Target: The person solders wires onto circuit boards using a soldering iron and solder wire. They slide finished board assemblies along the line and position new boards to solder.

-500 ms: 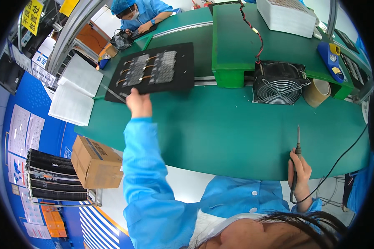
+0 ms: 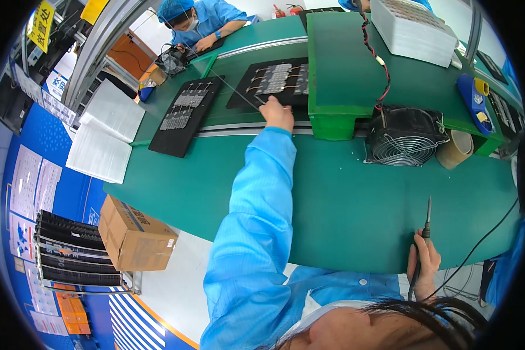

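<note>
My left hand (image 2: pixel 278 114) reaches far forward, fingers closed on the near edge of a black board (image 2: pixel 251 81). Rows of small grey pieces and copper-coloured leads lie on that board, and the green shelf hides its right end. A thin grey wire (image 2: pixel 234 90) also runs from these fingers toward the upper left. To the left rests a second black board (image 2: pixel 184 140) with similar grey pieces, turned at a slant. My right hand (image 2: pixel 427 262) is wrapped round a soldering iron (image 2: pixel 427 233), its tip pointing up above the near right of the green table.
A black fan (image 2: pixel 405 137) and a tape roll (image 2: pixel 455 150) stand by the green shelf (image 2: pixel 338 76). On the shelf are a white box (image 2: pixel 414 35) and a blue holder (image 2: pixel 475 102). White foam blocks (image 2: pixel 99 154) and a carton (image 2: pixel 137 236) are left. A co-worker (image 2: pixel 207 23) sits across.
My left hand has moved right with a black board, which now lies flatter, partly behind the shelf. The second board has come into sight at the left. My right hand still holds the soldering iron.
</note>
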